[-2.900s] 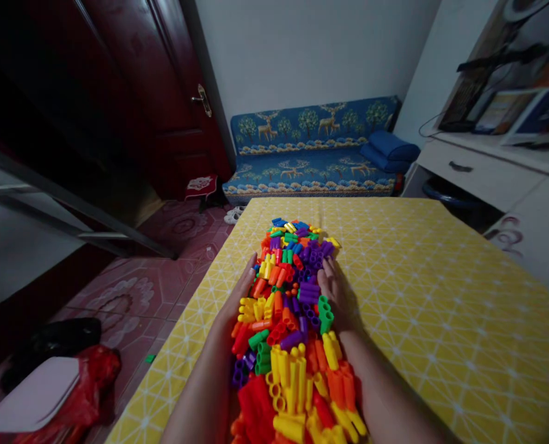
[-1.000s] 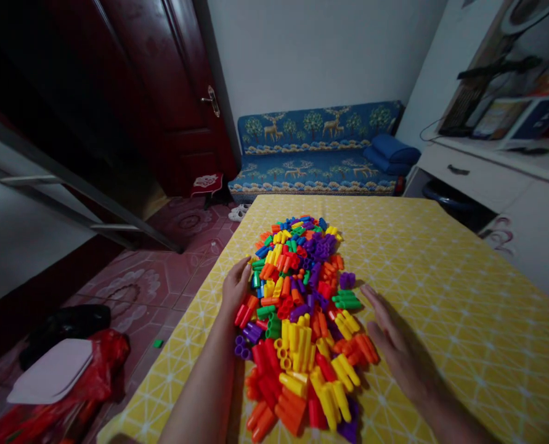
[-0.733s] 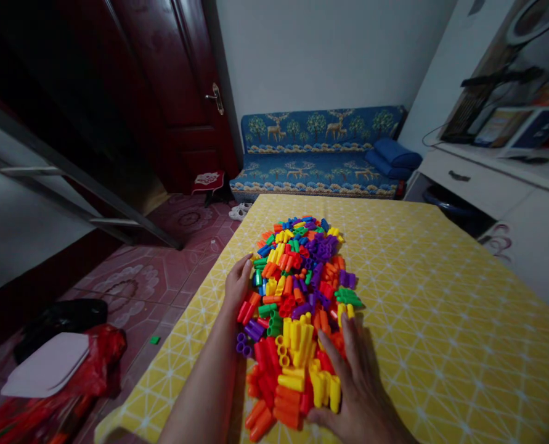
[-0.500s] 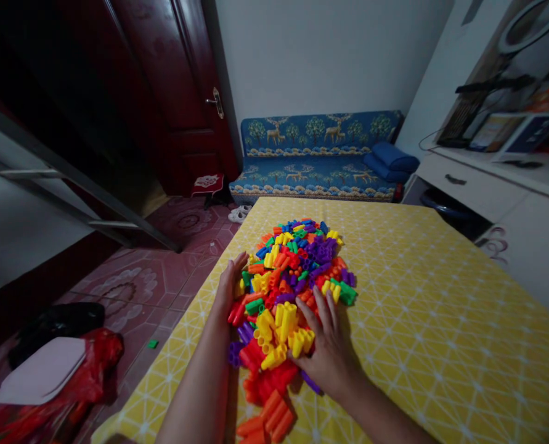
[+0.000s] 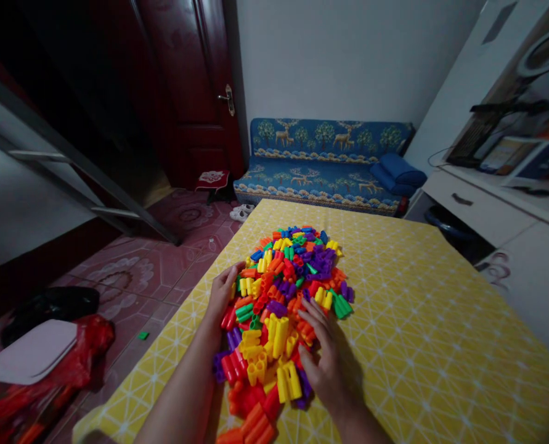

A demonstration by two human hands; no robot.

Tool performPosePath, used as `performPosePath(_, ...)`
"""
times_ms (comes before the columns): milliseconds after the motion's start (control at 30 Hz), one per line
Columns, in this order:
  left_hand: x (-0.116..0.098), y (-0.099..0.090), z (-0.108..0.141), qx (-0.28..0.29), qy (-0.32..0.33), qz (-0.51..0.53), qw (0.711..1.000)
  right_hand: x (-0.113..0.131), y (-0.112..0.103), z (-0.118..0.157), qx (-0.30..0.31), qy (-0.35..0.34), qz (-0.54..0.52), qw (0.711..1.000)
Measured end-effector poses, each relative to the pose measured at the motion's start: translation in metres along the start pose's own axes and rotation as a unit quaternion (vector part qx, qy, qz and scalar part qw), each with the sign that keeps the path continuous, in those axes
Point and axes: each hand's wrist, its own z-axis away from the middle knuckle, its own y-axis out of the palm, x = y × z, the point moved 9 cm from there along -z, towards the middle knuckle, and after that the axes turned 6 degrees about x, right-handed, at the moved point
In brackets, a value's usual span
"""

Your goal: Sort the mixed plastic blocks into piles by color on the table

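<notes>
Plainly, the heap of plastic pieces fills the lower middle of the frame, on a table covered in yellow cloth. The left hand lies along the heap's left flank, fingers loosely stretched and closed on nothing that I can see; the right hand reaches over the right flank, fingers apart and slightly bent, tips among orange pieces without any clear grip. What worries me is the table's left edge: it runs near the left hand, and a hard push from the right could send loose pieces down to the tiled floor, where one green piece lies at lower left. The stacking looks loose too, so pressing one side might make the top slide. The under-layers are hidden, as are both palms, and I can't tell whether the left fingertips press or merely touch. The lowest orange pieces are cut off by the frame; the doorway at upper left is too dark to read.
</notes>
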Motion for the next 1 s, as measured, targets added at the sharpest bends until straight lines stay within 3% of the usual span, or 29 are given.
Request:
performPosePath(167,0.006,-0.005,0.001,-0.027,-0.005,0.034,0.999,-0.015,-0.008,0.006,-0.078,0.036,-0.085,0.993)
performPosePath(300,0.01,-0.007,0.001,-0.034,-0.012,0.033,0.999,-0.045,-0.017,0.012,-0.17,0.058,-0.12,0.976)
performPosePath(400,0.01,-0.009,0.001,-0.046,-0.015,0.029,0.998,-0.073,-0.033,0.009,-0.215,0.058,-0.08,0.972)
performPosePath(467,0.01,-0.01,0.002,-0.051,-0.018,0.028,0.998,-0.094,-0.038,0.003,-0.198,0.076,-0.024,0.977)
performPosePath(567,0.009,-0.01,0.002,-0.053,-0.019,0.024,0.998,-0.118,-0.028,-0.006,-0.093,0.114,0.052,0.988)
performPosePath(667,0.008,-0.01,0.002,-0.057,-0.019,0.021,0.998,-0.122,-0.018,-0.008,-0.017,0.121,0.059,0.991)
performPosePath(867,0.008,-0.009,0.004,-0.062,-0.026,0.04,0.997,-0.106,-0.028,-0.006,-0.038,0.119,0.067,0.99)
performPosePath(1000,0.008,-0.009,0.007,-0.067,-0.036,0.043,0.996,-0.111,-0.029,-0.001,-0.059,0.133,0.076,0.986)
